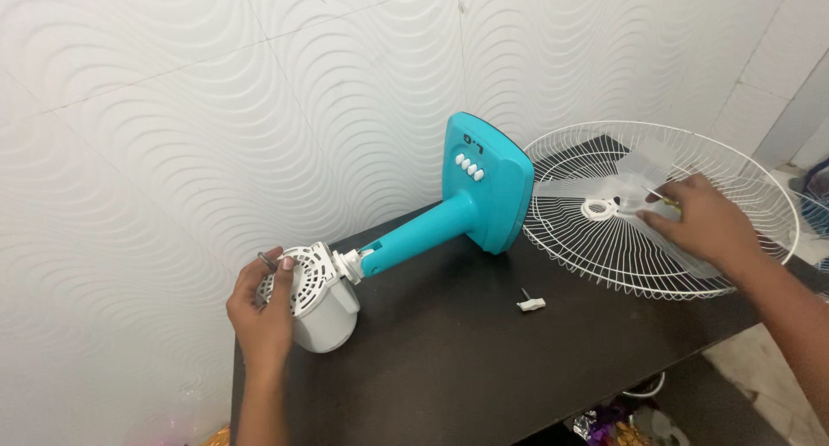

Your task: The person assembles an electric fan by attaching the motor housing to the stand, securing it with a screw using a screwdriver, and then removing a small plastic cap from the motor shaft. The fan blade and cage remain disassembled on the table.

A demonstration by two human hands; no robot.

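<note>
Left hand (262, 312) is closed around the white motor housing (321, 303) of a fan lying on its side on the dark desk (449, 368), its teal stand (458, 208) tilted toward the wall. A small white part (530, 304) lies loose between both hands. Farther right, the right hand (699, 221) rests on the clear fan blade (639, 196) inside the white wire grille (760, 196), fingers curled, pinching a small yellowish item.

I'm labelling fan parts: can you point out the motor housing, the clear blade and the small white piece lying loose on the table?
motor housing (324, 312), head view, its white side wall.
clear blade (643, 165), head view, upper vane.
small white piece (531, 304), head view, its middle.
</note>
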